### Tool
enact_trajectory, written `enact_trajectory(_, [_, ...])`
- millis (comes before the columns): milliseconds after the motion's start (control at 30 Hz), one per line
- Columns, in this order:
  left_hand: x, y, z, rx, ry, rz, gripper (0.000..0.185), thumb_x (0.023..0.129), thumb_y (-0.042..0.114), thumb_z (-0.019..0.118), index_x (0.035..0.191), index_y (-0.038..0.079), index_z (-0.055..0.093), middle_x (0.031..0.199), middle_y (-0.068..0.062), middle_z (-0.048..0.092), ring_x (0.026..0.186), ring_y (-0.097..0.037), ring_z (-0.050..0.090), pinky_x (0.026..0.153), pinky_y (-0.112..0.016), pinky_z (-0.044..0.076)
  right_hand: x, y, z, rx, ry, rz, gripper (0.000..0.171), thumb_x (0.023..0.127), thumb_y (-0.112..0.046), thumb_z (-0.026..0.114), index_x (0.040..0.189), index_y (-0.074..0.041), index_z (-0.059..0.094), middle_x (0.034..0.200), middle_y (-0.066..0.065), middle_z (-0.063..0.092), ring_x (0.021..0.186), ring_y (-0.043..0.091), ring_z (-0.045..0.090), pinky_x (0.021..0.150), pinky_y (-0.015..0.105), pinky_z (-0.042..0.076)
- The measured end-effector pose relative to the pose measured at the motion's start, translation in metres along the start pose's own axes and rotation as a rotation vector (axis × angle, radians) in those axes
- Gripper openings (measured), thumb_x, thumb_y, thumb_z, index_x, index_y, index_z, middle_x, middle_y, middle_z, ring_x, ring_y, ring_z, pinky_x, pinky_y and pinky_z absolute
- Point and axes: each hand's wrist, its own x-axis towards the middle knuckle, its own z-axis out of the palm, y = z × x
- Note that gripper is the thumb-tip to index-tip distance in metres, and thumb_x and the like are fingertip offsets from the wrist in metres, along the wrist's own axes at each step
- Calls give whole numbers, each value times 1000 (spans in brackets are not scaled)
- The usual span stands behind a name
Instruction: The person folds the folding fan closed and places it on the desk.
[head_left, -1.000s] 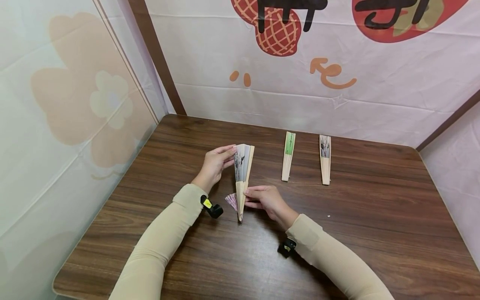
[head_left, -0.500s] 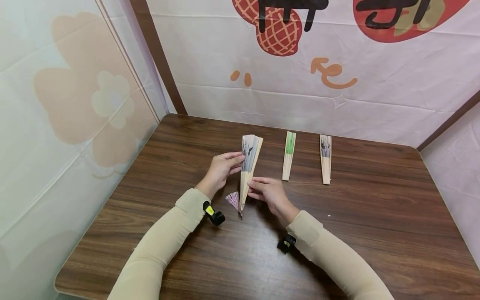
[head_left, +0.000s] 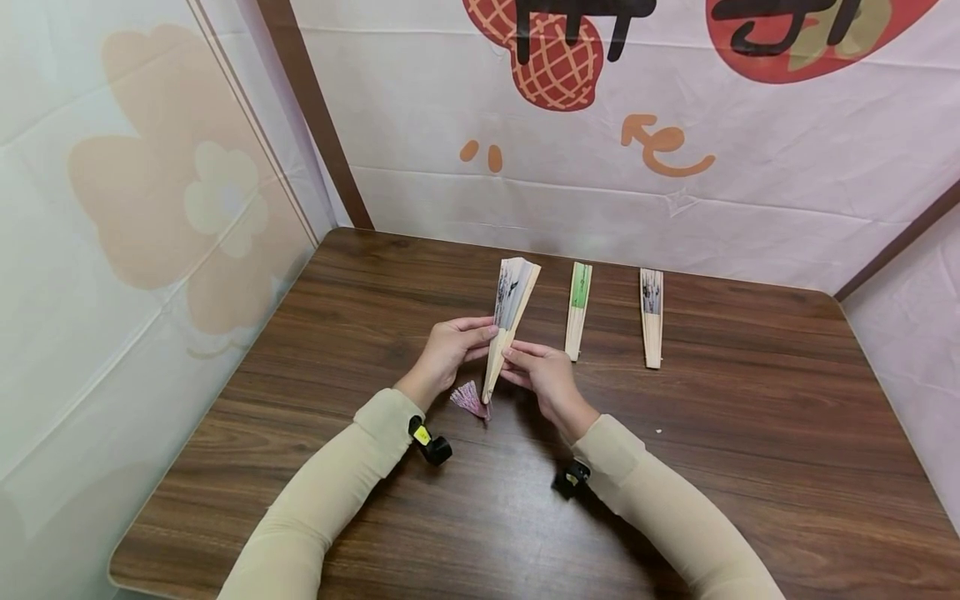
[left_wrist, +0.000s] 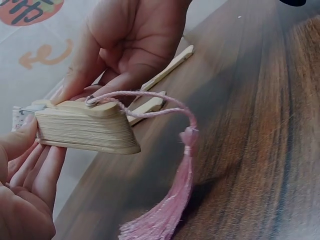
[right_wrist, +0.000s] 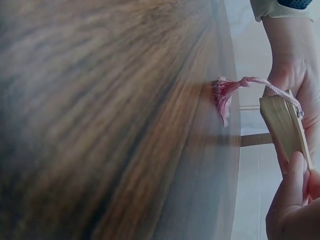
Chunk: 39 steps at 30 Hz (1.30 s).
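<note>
Head view, near to far. Sleeves and wrist cameras lie nearest, above the table (head_left: 750,467).

Item 1: tassel (head_left: 469,401), pink, hanging from the pivot end of the fan (head_left: 511,317); its strands brush the tabletop.

Item 2: fan, bamboo ribs, paper leaf with dark ink marks, nearly closed, held tilted above the table, leaf end pointing away and to the right. Left hand (head_left: 448,348) pinches the ribs from the left, fingers curled round them; right hand (head_left: 546,379) pinches them from the right, just above the pivot. Left wrist view shows the stacked ribs (left_wrist: 85,129) pressed flat together between thumb and fingers of both hands.

Step in hand, as judged: squeezing the fan fully shut. The next move would call for setting it flat on the table, probably in line with the others, tassel clear of the ribs.

Item 3: green fan (head_left: 577,310), closed, lying flat, just beyond the right hand.

Item 4: third fan (head_left: 651,317), closed, flat, dark-marked leaf, right of the green one, apart from it.

Containers: none visible.
</note>
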Motion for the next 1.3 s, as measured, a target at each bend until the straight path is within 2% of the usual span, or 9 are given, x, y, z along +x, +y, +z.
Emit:
enact_trajectory(400, [-1,-6,2,20,13,19,36,89,4,73,123,-8,66,97,-5,76,79,-5,71,74,-20,63,-1,2,-1,-37,-19,-11,30,93,5,63,121,17,62,79,2,73,69,9,71,71,27,65])
enact_trajectory(733, [-3,-6,7,1,27,34,35,89,1,73,121,-10,66,95,-4,75,80,-5,71,76,-21,63,2,2,-5,-47,18,-4,30,92,2,66,120,12,65,79,-1,73,73,10,71,72,30,65])
enact_trajectory(967, [-3,-7,9,18,41,75,29,88,-1,73,114,-12,68,89,-2,74,80,-5,71,76,-22,63,5,3,-7,-9,35,2,31,92,1,66,121,12,64,87,0,73,82,12,71,75,34,65])
enact_trajectory(1200, [-5,-12,9,47,26,60,26,87,-1,74,110,-12,69,92,-5,76,78,-6,71,74,-21,63,8,3,-9,11,63,-19,32,93,1,65,123,12,63,91,0,72,82,9,70,74,32,65])
enact_trajectory(1300, [-6,-15,9,51,23,62,26,87,-2,73,110,-14,69,91,-5,76,75,-5,71,72,-21,63,10,2,-10,3,76,-40,33,93,1,65,123,12,63,97,5,73,82,8,70,74,31,65])
